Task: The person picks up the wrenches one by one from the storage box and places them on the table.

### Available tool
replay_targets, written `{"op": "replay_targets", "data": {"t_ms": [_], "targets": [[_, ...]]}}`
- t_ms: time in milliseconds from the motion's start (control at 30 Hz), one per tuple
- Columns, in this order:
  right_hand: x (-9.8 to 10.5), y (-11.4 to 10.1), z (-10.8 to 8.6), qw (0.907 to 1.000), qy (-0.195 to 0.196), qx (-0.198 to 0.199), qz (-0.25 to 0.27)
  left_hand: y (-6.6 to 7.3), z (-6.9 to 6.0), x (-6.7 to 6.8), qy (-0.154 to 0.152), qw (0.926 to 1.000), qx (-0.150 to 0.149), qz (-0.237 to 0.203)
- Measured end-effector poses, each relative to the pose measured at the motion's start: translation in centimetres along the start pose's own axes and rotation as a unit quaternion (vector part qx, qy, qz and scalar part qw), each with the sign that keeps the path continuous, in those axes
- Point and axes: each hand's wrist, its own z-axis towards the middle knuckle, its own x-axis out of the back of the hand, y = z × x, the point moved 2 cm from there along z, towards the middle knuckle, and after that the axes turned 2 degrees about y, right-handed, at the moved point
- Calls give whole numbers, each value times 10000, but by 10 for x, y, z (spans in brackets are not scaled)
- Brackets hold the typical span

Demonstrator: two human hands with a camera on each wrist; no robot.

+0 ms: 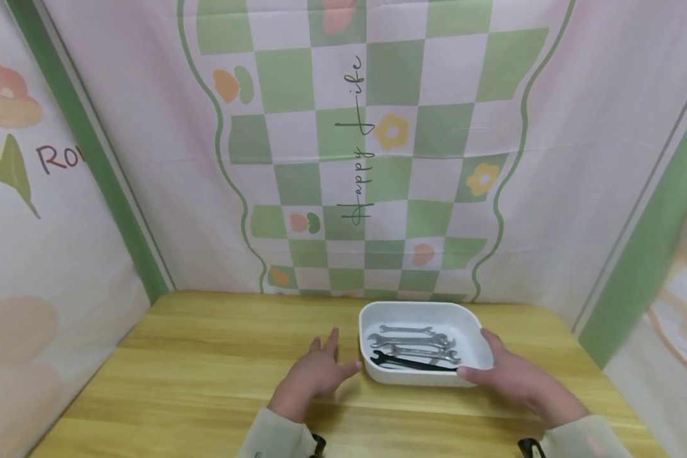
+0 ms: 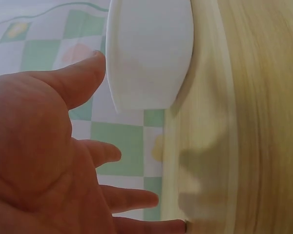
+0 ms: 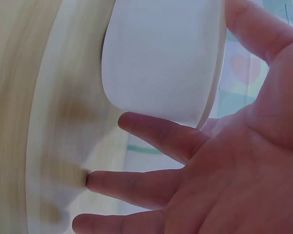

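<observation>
A white box [image 1: 418, 378] with rounded corners stands on the wooden table, right of the middle. Several silver wrenches [image 1: 415, 341] lie in it, one above another in the head view. A black wrench [image 1: 409, 362] lies along its near wall. My right hand [image 1: 515, 378] is at the box's right end; the thumb touches the near rim, and straight, spread fingers [image 3: 156, 134] reach along the end wall. To the left of the box is my left hand [image 1: 315, 375], fingers spread and empty. Its thumb points at the box's left end; whether it touches cannot be told.
The wooden table [image 1: 206, 362] reaches back to a checked green and white cloth [image 1: 343, 159]. Cloth walls with green edge bands [image 1: 91, 146] stand at the left and right. Cuffs and dark wrist straps show at the bottom of the head view.
</observation>
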Motion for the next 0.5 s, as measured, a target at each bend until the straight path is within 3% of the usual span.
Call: {"op": "replay_targets", "data": {"t_ms": [500], "targets": [[-19,-19,7,9999,39,158,-40,-3,-4,11,-196,9997,-91,-144]]}}
